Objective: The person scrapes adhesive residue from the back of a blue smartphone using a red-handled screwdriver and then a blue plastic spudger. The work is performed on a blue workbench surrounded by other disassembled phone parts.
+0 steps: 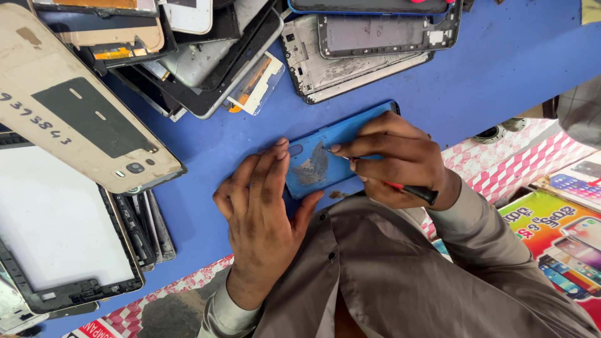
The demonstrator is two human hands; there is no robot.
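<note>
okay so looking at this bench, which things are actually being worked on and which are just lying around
In use: blue phone back, pressed down by the left hand; red-handled tool in the right hand.

Lying about: gold back cover, white screen panel, pile of frames, printed poster.

Single view, worn on the head, looking steeply down and close onto the hands: left hand [263, 206], right hand [394, 159]. Blue bench [501, 56] filling the frame beyond the hands; own grey sleeves and shirt front along the lower edge, nearest the lens. No second view to overlap.
</note>
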